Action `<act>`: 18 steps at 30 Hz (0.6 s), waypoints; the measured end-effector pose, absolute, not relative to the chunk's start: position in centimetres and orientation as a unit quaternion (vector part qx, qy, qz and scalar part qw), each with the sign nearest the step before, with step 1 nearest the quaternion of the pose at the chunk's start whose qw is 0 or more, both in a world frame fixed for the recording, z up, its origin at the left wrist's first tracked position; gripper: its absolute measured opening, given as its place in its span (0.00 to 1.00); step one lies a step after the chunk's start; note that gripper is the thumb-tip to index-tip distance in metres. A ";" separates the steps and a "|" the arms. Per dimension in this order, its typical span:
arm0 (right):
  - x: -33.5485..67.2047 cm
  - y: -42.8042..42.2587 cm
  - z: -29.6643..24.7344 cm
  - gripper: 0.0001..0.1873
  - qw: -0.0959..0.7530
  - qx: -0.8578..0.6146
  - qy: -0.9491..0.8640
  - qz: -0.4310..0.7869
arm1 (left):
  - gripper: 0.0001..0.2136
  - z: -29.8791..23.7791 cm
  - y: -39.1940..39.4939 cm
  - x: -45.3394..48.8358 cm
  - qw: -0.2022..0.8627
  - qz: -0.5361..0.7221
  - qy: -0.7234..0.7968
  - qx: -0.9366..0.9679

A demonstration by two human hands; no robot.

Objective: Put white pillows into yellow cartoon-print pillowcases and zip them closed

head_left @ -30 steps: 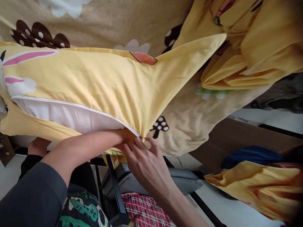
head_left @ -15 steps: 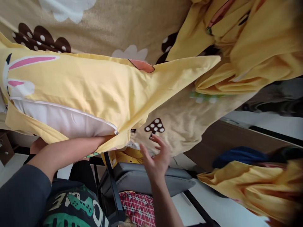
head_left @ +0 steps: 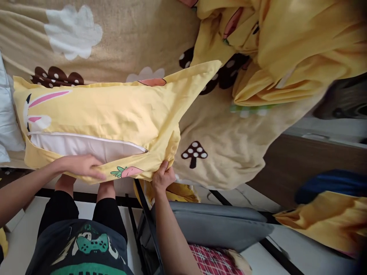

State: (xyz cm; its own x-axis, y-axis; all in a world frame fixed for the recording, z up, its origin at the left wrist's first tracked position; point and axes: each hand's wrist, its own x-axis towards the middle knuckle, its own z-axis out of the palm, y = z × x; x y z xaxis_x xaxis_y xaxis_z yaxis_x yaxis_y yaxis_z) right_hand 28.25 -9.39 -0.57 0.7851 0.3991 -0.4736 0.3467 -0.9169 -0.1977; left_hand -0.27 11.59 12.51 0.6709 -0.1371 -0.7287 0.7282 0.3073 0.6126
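Note:
A yellow pillowcase (head_left: pixel 114 110) with rabbit and carrot prints lies across the bed's near edge. Its long zip opening gapes, and a white pillow (head_left: pixel 71 145) shows inside. My left hand (head_left: pixel 84 166) is closed on the lower edge of the opening, its thumb side toward the gap. Lower right, my right hand (head_left: pixel 164 176) pinches the pillowcase near its corner, thumb on top. The far right corner of the case sticks out flat and looks unfilled.
A beige patterned sheet (head_left: pixel 137 38) covers the bed. Crumpled yellow bedding (head_left: pixel 286 49) is heaped at upper right. Another white pillow (head_left: pixel 10 118) lies at the left edge. A grey chair (head_left: pixel 215 219) stands below, near a red plaid cloth (head_left: pixel 212 261). More yellow cloth (head_left: pixel 329 217) hangs at right.
My left hand has come out of the pillowcase to hold its opening edge. My right hand, open and apart before, now grips the corner. The near carrot print has come into view.

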 end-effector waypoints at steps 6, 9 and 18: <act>28.9 -10.4 -2.0 0.33 -0.016 -0.936 -0.209 0.283 | 0.21 15.0 9.1 -4.9 0.561 -0.149 0.488 0.652; 29.8 -10.0 -1.7 0.32 -0.024 -0.914 -0.219 0.340 | 0.22 15.4 8.4 -5.9 0.537 -0.128 0.472 0.687; 33.0 3.5 -2.0 0.44 0.162 -0.849 -0.211 0.456 | 0.08 13.9 6.2 -6.4 0.292 -0.048 0.527 0.797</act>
